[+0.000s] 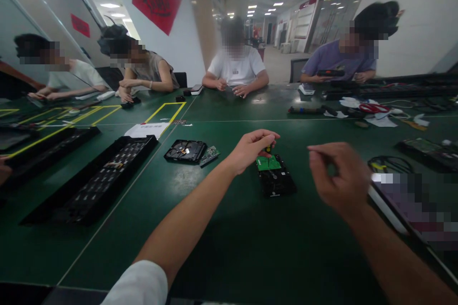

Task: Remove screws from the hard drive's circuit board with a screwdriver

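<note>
My left hand (pixel 255 149) is closed around a small screwdriver (pixel 268 148) with a black and yellow handle. The tool stands over the green circuit board (pixel 269 163) of a black hard drive (pixel 277 182), which lies on the green table in front of me. To the right of the drive, my right hand (pixel 339 174) is raised, slightly blurred, with thumb and index finger pinched together. Anything between those fingertips is too small to make out.
An opened drive (pixel 186 151) and a loose circuit board (pixel 210 155) lie left of my left hand. Further left is a long black tray (pixel 107 178). Cables (pixel 390 164) and a screen device (pixel 411 209) sit at right. Several people sit across the table (pixel 214 200).
</note>
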A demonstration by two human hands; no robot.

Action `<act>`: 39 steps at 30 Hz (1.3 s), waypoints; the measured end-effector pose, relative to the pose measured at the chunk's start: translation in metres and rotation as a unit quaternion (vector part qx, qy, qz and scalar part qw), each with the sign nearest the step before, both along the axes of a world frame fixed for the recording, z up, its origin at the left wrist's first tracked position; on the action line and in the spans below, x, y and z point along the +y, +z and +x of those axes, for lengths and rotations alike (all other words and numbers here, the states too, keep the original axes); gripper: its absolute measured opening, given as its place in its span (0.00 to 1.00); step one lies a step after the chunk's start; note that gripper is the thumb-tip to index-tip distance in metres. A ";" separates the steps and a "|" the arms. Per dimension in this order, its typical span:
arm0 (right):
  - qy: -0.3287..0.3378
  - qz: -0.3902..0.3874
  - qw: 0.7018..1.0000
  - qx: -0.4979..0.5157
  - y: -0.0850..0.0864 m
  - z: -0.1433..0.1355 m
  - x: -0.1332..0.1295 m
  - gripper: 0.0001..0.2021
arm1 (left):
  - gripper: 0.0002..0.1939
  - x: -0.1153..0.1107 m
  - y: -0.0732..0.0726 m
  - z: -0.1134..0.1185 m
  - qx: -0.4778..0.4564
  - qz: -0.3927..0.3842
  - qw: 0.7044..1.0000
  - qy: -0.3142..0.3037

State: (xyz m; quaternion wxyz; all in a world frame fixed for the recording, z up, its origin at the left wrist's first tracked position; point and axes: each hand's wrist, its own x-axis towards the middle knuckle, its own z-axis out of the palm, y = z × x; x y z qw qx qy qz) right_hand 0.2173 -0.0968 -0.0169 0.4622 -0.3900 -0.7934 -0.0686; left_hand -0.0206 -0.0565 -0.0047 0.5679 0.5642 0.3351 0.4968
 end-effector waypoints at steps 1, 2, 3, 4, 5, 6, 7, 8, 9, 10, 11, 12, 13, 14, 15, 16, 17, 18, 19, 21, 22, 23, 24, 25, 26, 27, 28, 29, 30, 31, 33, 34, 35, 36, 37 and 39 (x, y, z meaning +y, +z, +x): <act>0.013 -0.008 1.000 -0.005 -0.012 -0.002 0.007 0.09 | 0.19 0.000 0.000 0.000 -0.001 -0.001 1.000 -0.001; 0.032 -0.027 0.999 -0.018 -0.024 -0.004 0.014 0.09 | 0.19 0.000 0.000 0.000 -0.001 -0.002 1.000 -0.002; 0.053 -0.053 0.996 -0.037 -0.037 -0.006 0.022 0.10 | 0.19 0.000 0.000 0.000 0.000 -0.001 1.000 -0.003; 0.081 -0.091 0.990 -0.065 -0.049 -0.007 0.028 0.12 | 0.19 0.000 -0.001 0.000 0.001 0.001 1.000 -0.003; 0.087 -0.118 0.985 -0.087 -0.058 -0.007 0.033 0.14 | 0.19 0.000 -0.001 0.000 0.002 0.003 1.000 -0.003; 0.080 -0.135 0.982 -0.100 -0.066 -0.007 0.036 0.17 | 0.19 0.000 -0.001 0.000 0.003 0.005 1.000 -0.002; 0.073 -0.153 0.979 -0.112 -0.072 -0.006 0.038 0.20 | 0.19 0.000 -0.001 0.000 0.004 0.007 1.000 -0.002; 0.068 -0.172 0.975 -0.124 -0.077 -0.005 0.039 0.22 | 0.19 0.000 -0.001 0.000 0.005 0.007 1.000 -0.001; 0.067 -0.192 0.969 -0.138 -0.080 -0.004 0.039 0.24 | 0.19 0.000 -0.001 0.000 0.006 0.007 1.000 -0.002; 0.067 -0.209 0.964 -0.151 -0.082 -0.003 0.039 0.26 | 0.19 -0.001 -0.001 0.000 0.006 0.006 1.000 -0.003; 0.069 -0.225 0.959 -0.159 -0.084 -0.003 0.038 0.27 | 0.19 -0.001 -0.001 0.000 0.007 0.006 1.000 -0.004; 0.073 -0.239 0.954 -0.162 -0.085 -0.003 0.037 0.28 | 0.19 -0.001 -0.001 0.000 0.008 0.006 1.000 -0.005; 0.076 -0.253 0.951 -0.163 -0.087 -0.002 0.037 0.28 | 0.19 -0.001 -0.001 0.000 0.009 0.006 1.000 -0.005; 0.080 -0.264 0.947 -0.163 -0.088 -0.002 0.036 0.29 | 0.18 -0.001 -0.001 0.000 0.011 0.007 1.000 -0.005; 0.082 -0.275 0.944 -0.163 -0.089 -0.002 0.036 0.30 | 0.18 -0.001 -0.001 0.000 0.014 0.009 1.000 -0.006; 0.084 -0.286 0.940 -0.163 -0.089 -0.002 0.035 0.30 | 0.18 -0.001 -0.002 0.000 0.016 0.010 1.000 -0.006; 0.086 -0.298 0.936 -0.165 -0.089 -0.002 0.035 0.31 | 0.18 0.000 -0.002 0.000 0.017 0.012 1.000 -0.007; 0.087 -0.310 0.932 -0.166 -0.089 -0.002 0.034 0.32 | 0.18 0.000 -0.003 0.000 0.017 0.014 1.000 -0.008; 0.089 -0.321 0.928 -0.166 -0.088 -0.002 0.034 0.32 | 0.18 0.000 -0.003 -0.001 0.017 0.015 1.000 -0.009; 0.097 -0.333 0.923 -0.167 -0.087 -0.001 0.032 0.33 | 0.17 0.001 -0.004 -0.001 0.019 0.019 1.000 -0.010; 0.101 -0.334 0.922 -0.168 -0.086 0.000 0.032 0.34 | 0.17 0.001 -0.004 -0.001 0.020 0.020 1.000 -0.011; 0.104 -0.333 0.922 -0.168 -0.086 0.000 0.031 0.34 | 0.17 0.001 -0.004 -0.001 0.021 0.021 1.000 -0.011; 0.106 -0.330 0.922 -0.169 -0.086 0.000 0.031 0.35 | 0.17 0.001 -0.004 -0.001 0.022 0.021 0.999 -0.011; 0.108 -0.327 0.923 -0.170 -0.087 0.001 0.031 0.35 | 0.17 0.001 -0.004 -0.001 0.021 0.020 1.000 -0.011; 0.107 -0.323 0.924 -0.171 -0.087 0.001 0.031 0.35 | 0.17 0.000 -0.004 -0.001 0.019 0.019 1.000 -0.010; 0.107 -0.320 0.926 -0.172 -0.088 0.001 0.031 0.35 | 0.17 0.000 -0.004 -0.001 0.018 0.018 1.000 -0.010; 0.108 -0.316 0.926 -0.173 -0.088 0.001 0.032 0.35 | 0.17 0.000 -0.003 -0.001 0.018 0.017 1.000 -0.009; 0.109 -0.315 0.927 -0.175 -0.088 0.001 0.032 0.35 | 0.17 0.000 -0.003 -0.001 0.018 0.017 1.000 -0.009; 0.110 -0.314 0.926 -0.176 -0.088 0.001 0.032 0.35 | 0.17 -0.001 -0.003 -0.001 0.018 0.016 1.000 -0.008; 0.111 -0.315 0.926 -0.176 -0.088 0.001 0.032 0.35 | 0.17 -0.001 -0.002 -0.001 0.019 0.015 1.000 -0.008; 0.114 -0.315 0.926 -0.176 -0.087 0.000 0.031 0.34 | 0.17 -0.001 -0.002 0.000 0.020 0.013 1.000 -0.008; 0.115 -0.314 0.926 -0.175 -0.087 0.000 0.031 0.34 | 0.17 -0.001 -0.002 0.000 0.020 0.013 1.000 -0.009; 0.115 -0.313 0.926 -0.174 -0.086 0.000 0.031 0.34 | 0.17 -0.001 -0.002 0.000 0.021 0.013 1.000 -0.009; 0.115 -0.313 0.926 -0.175 -0.085 0.000 0.031 0.35 | 0.17 -0.001 -0.002 0.000 0.021 0.013 1.000 -0.010; 0.115 -0.314 0.926 -0.177 -0.085 0.000 0.031 0.35 | 0.17 -0.001 -0.002 0.000 0.021 0.013 1.000 -0.010; 0.112 -0.317 0.924 -0.182 -0.083 0.000 0.031 0.35 | 0.18 -0.001 -0.002 0.000 0.019 0.011 1.000 -0.006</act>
